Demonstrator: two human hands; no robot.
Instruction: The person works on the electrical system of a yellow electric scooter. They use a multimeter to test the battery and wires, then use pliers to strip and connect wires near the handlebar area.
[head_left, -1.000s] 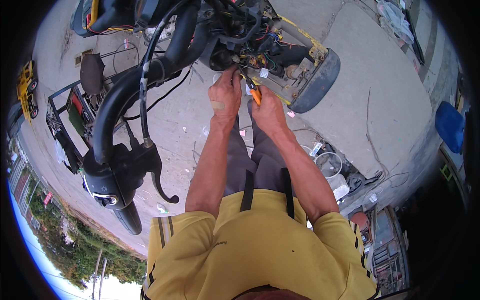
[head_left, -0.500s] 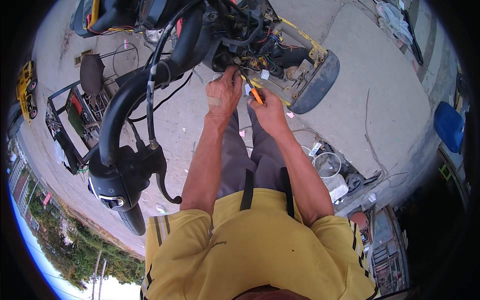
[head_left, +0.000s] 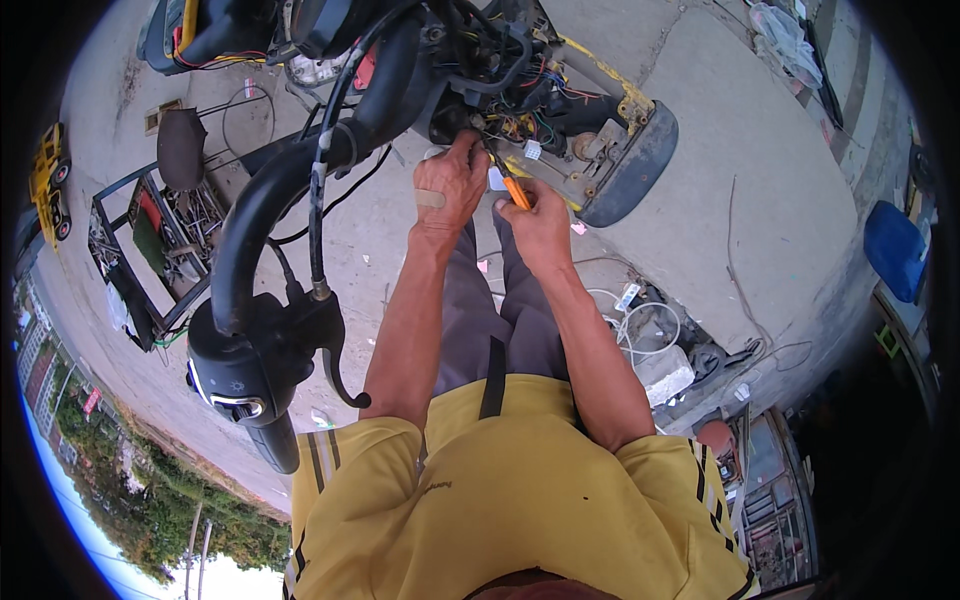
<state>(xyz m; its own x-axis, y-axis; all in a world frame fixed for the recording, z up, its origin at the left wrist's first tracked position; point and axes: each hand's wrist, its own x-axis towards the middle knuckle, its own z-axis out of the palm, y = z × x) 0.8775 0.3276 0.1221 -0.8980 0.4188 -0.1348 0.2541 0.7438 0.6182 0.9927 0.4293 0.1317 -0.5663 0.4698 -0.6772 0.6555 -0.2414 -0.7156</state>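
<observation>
My right hand [head_left: 538,222] grips pliers with orange handles [head_left: 515,190], their dark jaws pointing up and left into the wiring. My left hand [head_left: 449,187], with a tan plaster on its back, is closed right beside the jaws. Its fingertips reach the base of the black front housing [head_left: 448,122], and whatever they pinch is hidden. Past my hands lies a tangle of coloured wires [head_left: 518,127] in the opened scooter body. A white plug connector [head_left: 533,150] hangs from it, just above my right hand.
The black handlebar [head_left: 240,215] with its brake lever [head_left: 340,370] curves close along my left arm. A metal frame crate [head_left: 150,240] of tools stands at left. At right lie a white cable loop [head_left: 655,325], a pale block [head_left: 665,375] and a blue plastic item [head_left: 895,250].
The handlebar with its lever has swung slightly to the right and down. Both hands stay almost in place, the pliers still in the right one.
</observation>
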